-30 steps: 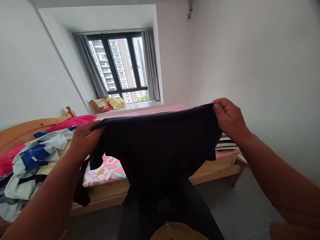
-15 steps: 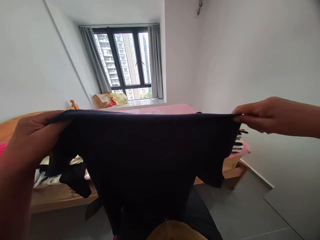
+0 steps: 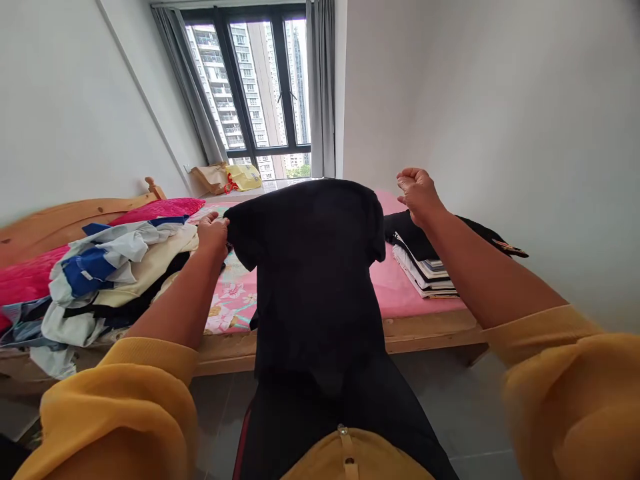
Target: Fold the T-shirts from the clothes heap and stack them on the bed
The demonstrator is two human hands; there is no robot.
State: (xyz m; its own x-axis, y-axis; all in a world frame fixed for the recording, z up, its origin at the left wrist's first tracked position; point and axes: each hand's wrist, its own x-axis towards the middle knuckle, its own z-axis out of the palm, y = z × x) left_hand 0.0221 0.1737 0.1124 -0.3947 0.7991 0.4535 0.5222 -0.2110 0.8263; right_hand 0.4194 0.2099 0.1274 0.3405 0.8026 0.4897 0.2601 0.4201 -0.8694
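Note:
A black garment (image 3: 315,280) stretches from the pink bed (image 3: 400,287) down over its wooden front edge toward my legs. My left hand (image 3: 214,231) is closed on the garment's upper left corner. My right hand (image 3: 417,192) hovers above the bed to the right of the garment, curled into a fist. A strip of pink sheet shows between it and the cloth, and nothing is visible in it.
A heap of unfolded clothes (image 3: 100,273) lies on the left of the bed beside a pink pillow (image 3: 150,210). A stack of folded clothes (image 3: 427,267) sits at the right edge near the wall. Yellow and brown bags (image 3: 230,177) rest on the window sill.
The garment was held spread wide between both hands; now it lies laid out over the bed. My right hand has let go of it, and both arms have reached forward.

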